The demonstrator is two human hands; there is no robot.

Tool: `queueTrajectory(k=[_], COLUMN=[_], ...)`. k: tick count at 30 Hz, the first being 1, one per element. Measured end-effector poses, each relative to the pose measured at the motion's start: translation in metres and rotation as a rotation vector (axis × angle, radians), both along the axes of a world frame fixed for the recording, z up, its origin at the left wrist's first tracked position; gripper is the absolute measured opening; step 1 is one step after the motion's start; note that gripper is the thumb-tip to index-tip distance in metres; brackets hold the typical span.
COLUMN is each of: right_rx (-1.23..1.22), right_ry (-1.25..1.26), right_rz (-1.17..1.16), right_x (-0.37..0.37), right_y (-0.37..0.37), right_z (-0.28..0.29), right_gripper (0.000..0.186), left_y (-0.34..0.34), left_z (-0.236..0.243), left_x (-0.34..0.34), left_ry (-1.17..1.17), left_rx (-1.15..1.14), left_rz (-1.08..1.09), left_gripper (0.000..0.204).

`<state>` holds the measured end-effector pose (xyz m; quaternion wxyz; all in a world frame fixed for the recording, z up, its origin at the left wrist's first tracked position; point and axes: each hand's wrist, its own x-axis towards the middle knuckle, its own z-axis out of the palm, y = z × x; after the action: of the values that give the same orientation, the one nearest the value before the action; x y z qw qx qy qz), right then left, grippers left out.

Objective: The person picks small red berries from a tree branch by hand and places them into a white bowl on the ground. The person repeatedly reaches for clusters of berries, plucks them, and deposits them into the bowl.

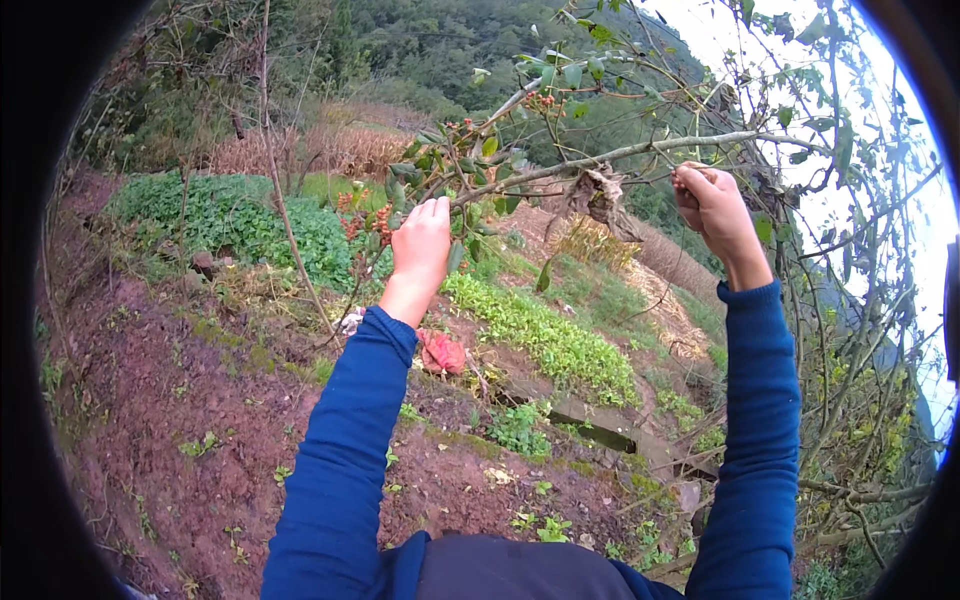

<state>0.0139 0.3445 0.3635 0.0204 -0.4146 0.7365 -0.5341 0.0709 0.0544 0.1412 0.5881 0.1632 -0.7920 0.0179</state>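
Both my arms, in blue sleeves, reach up to a leafy branch [620, 155] that slants across the upper view. My left hand [422, 240] is closed around its lower left part, beside green leaves and clusters of small orange-red berries [378, 218]. My right hand [715, 210] is raised just below the branch further right, its fingers pinched together. What sits between those fingertips is too small to make out. Between my hands a clump of withered brown leaves [600, 195] hangs from the branch.
Thin bare stems [835, 330] tangle on the right, and a slim trunk [278, 190] stands at left. Below lie reddish soil [190, 420], a red crumpled bag [440, 352], a plank-like beam [590, 420] and rows of green plants [550, 335]. Wooded slopes rise behind.
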Motion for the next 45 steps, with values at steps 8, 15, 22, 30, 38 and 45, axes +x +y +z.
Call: queueTrajectory(k=[8,15,22,30,38,45], right_rx=[-0.565,-0.846,-0.920,-0.971,-0.880,-0.681], right_ry=[-0.251,-0.521,-0.606,-0.808,-1.248,-1.230], right_rz=[0.289,0.468,0.415,0.277,0.328,0.407], right_x=[-0.011,-0.001,0.009,0.018,0.010,-0.024], right_y=[-0.011,-0.020,-0.016,0.056,0.061,0.013], right_z=[-0.064,-0.102,-0.117,-0.177,-0.283,-0.248], right_gripper=[0.018,0.018,0.018,0.021,0.012,0.019], left_y=[0.019,0.022,0.032,0.019,0.030,0.024], left_z=[-0.012,-0.020,-0.035,-0.028,-0.032,-0.027], left_x=[-0.004,0.000,-0.003,-0.016,-0.018,-0.010], left_ry=[-0.073,-0.092,-0.161,-0.108,-0.116,-0.104], left_rx=[0.070,0.088,0.169,0.116,0.148,0.118], left_rz=[-0.027,-0.078,-0.111,-0.096,-0.137,-0.200], left_gripper=[0.023,0.027,0.035,0.026,0.036,0.042])
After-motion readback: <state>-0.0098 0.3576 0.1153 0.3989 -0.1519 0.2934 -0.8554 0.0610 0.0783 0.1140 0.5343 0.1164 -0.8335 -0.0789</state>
